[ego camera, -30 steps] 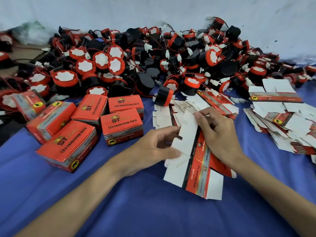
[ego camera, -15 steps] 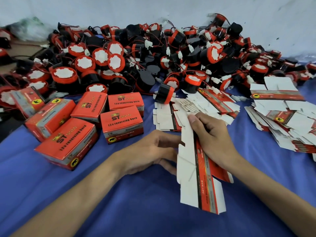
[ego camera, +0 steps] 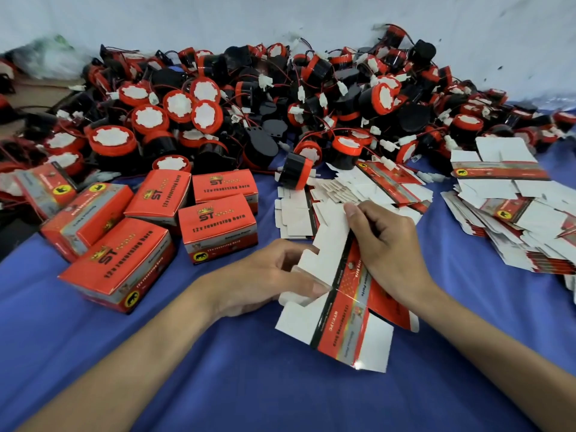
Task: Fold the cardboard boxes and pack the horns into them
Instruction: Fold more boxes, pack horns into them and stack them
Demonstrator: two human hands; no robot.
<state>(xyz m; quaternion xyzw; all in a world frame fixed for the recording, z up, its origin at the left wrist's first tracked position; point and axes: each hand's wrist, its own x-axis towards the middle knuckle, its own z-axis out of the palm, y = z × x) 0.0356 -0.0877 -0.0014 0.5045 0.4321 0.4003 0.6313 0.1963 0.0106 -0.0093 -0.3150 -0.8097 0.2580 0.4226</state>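
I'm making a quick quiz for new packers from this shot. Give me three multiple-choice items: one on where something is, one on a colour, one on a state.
1. Where do the folded boxes stand?
A. left of the hands
B. right of the hands
C. on top of the horn pile

2. What colour is the cloth under the work?
A. green
B. blue
C. yellow

3. What state is the flat box blank in?
A. lying untouched
B. closed around a horn
C. held by both hands, not yet folded up

Answers: 1 A, the red boxes cluster left of the left hand. 2 B, the cloth is blue throughout. 3 C, the left hand and right hand both grip it, its flaps spread open.
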